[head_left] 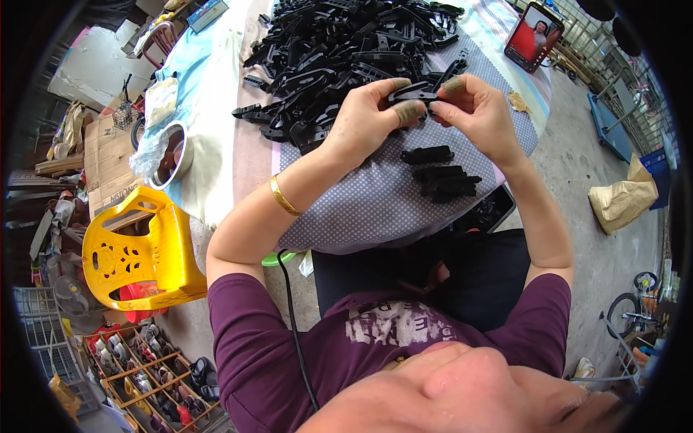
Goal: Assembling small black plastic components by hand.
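Observation:
Both my hands meet over the table at the near edge of a big heap of black plastic parts (317, 79). Between thumb and forefinger, my left hand (368, 119) pinches a long, narrow black plastic part (415, 94). My right hand (485, 119) has thumb and forefinger pinched at that part's right end; whether a second small piece is there, I cannot tell. Brownish covers wrap the thumb and forefinger of the left hand and the right forefinger. Closer to me, several black parts (447, 180) lie in a small group on the dotted grey tablecloth (346, 209).
A phone (534, 37) with a lit screen stands at the table's far right. To the left are a white bowl (184, 155), a yellow plastic chair (144, 249) and a shoe rack (148, 372). A dark tray (498, 209) shows beneath the table's right edge; a tan sack (621, 198) lies further right.

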`<state>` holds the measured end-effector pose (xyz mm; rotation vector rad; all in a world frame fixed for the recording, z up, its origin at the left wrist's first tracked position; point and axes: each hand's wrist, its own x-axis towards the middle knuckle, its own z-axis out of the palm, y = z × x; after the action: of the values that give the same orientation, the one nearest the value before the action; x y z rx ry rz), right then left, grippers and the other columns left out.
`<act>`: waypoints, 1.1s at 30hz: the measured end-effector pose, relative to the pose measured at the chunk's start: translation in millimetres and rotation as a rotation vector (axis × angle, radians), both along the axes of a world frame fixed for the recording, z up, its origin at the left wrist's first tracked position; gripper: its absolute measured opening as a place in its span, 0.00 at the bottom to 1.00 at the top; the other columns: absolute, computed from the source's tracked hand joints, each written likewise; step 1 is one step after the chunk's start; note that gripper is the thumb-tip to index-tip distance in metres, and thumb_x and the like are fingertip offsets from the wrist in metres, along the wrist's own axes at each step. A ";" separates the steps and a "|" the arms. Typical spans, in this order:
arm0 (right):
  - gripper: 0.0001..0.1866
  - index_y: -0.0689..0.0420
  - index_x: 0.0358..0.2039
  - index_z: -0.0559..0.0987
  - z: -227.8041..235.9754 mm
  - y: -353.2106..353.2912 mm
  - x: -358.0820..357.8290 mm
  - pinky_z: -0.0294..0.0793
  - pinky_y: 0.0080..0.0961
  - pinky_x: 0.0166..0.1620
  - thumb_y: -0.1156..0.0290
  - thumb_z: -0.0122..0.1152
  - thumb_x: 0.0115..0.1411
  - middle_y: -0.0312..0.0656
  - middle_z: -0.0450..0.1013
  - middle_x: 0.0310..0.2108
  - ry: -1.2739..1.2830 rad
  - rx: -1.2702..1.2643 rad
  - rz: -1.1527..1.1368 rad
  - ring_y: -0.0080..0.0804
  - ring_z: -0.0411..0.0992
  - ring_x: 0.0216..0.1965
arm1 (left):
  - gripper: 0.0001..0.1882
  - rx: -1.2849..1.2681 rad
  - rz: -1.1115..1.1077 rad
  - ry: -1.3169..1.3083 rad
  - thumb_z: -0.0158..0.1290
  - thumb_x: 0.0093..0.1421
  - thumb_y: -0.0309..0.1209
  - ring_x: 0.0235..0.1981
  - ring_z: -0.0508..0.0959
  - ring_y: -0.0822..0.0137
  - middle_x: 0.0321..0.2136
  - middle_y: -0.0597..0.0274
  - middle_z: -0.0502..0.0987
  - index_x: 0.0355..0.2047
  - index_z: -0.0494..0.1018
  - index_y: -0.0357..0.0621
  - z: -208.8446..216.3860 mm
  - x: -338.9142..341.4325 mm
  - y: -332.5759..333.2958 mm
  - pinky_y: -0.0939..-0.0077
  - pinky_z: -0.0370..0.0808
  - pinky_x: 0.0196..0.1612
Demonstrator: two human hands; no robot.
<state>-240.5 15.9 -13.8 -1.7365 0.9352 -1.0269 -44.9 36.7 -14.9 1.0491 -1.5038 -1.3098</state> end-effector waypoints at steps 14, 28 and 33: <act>0.26 0.61 0.46 0.75 -4.0 -13.5 -15.8 0.70 0.23 0.45 0.65 0.70 0.47 0.40 0.74 0.41 0.254 -0.331 0.145 0.28 0.71 0.41 | 0.19 -0.416 0.061 -0.327 0.56 0.54 0.22 0.33 0.78 0.74 0.32 0.59 0.79 0.47 0.71 0.35 6.3 -3.9 8.8 0.83 0.75 0.38; 0.17 0.62 0.40 0.76 -12.9 -42.5 -41.1 0.71 0.17 0.34 0.66 0.65 0.53 0.39 0.76 0.29 0.248 -0.235 -0.048 0.22 0.73 0.29 | 0.17 -0.570 -0.372 -0.486 0.60 0.50 0.29 0.40 0.75 0.53 0.35 0.53 0.75 0.41 0.74 0.40 -6.2 -15.7 20.7 0.67 0.73 0.43; 0.15 0.62 0.38 0.73 -21.9 -24.3 -15.1 0.70 0.17 0.29 0.72 0.63 0.50 0.37 0.74 0.23 0.500 -0.320 -0.108 0.19 0.69 0.23 | 0.20 -0.290 -0.338 -0.372 0.58 0.55 0.38 0.38 0.77 0.64 0.35 0.54 0.77 0.43 0.74 0.38 0.1 -13.1 22.0 0.72 0.74 0.41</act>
<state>-255.6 -8.3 -35.7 -2.2956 1.2340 -0.8565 -58.1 58.7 -14.8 0.9066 -2.1550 -1.1062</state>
